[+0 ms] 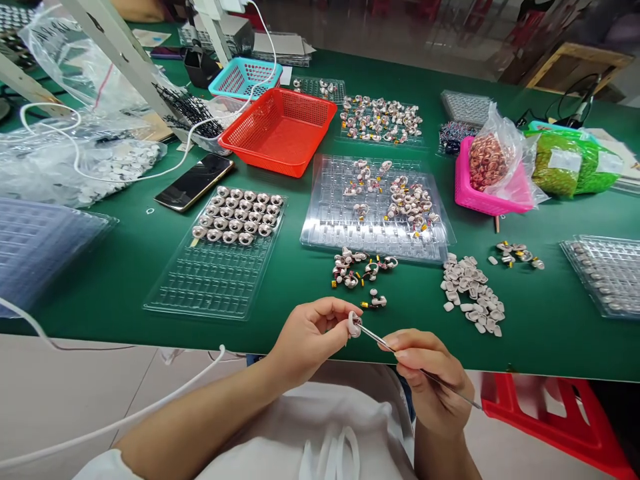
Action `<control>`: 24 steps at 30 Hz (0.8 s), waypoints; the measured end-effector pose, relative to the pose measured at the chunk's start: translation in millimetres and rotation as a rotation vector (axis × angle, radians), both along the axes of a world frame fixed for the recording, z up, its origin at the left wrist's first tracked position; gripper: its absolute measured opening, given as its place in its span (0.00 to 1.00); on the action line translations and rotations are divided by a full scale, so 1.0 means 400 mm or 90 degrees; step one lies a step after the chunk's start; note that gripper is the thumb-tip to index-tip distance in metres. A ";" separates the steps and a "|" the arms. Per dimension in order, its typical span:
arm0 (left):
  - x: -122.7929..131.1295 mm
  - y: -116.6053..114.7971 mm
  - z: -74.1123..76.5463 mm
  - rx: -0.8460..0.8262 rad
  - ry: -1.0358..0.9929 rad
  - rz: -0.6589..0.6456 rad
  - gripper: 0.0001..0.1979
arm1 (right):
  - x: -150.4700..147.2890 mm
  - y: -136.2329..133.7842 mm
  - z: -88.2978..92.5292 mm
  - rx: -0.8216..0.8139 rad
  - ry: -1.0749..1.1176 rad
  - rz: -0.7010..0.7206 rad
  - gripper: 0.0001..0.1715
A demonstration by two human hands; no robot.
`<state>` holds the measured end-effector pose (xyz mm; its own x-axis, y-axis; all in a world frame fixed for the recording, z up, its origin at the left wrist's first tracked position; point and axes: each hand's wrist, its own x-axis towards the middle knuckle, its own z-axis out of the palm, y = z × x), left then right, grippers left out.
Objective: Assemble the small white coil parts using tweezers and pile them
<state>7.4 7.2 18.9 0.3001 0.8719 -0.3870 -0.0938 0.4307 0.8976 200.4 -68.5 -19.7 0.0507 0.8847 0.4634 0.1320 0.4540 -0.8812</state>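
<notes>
Between thumb and fingertips, my left hand (315,337) pinches a small pale earbud shell (355,325) above the table's front edge. My right hand (433,370) grips thin metal tweezers (373,334), whose tips reach the shell's opening; what they touch inside is too small to tell. Just beyond the hands lies a loose earbud piece (379,301) with a yellow tab. Behind it is a small cluster of similar pieces (350,267). To the right lies a pile of pale oval covers (473,293).
A clear tray (213,280), partly filled with shiny earbud parts, lies left. Another clear tray (325,220) holds loose pieces. Farther back are a red basket (277,143) and a pink basket (465,180). A phone (195,181) lies at left; a red stool (555,420) stands below right.
</notes>
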 end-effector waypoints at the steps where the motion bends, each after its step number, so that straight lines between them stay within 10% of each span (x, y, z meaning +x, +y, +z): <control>1: 0.000 -0.002 -0.002 0.011 0.006 -0.001 0.06 | 0.001 0.000 0.001 -0.004 0.003 -0.003 0.16; 10: -0.001 -0.011 -0.014 0.147 0.077 -0.010 0.06 | -0.037 -0.004 -0.006 -0.035 0.102 -0.055 0.16; 18: -0.002 0.003 -0.007 0.008 0.011 -0.050 0.06 | 0.008 -0.002 -0.006 0.064 -0.065 0.063 0.22; 24: -0.002 -0.007 -0.014 0.115 0.051 -0.017 0.07 | -0.023 -0.006 -0.008 -0.018 0.063 -0.047 0.17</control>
<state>6.4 4.5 13.2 0.2993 0.9213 -0.2483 -0.0100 0.2633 0.9647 191.2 -71.0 -22.9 0.1598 0.8899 0.4272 0.0760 0.4204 -0.9041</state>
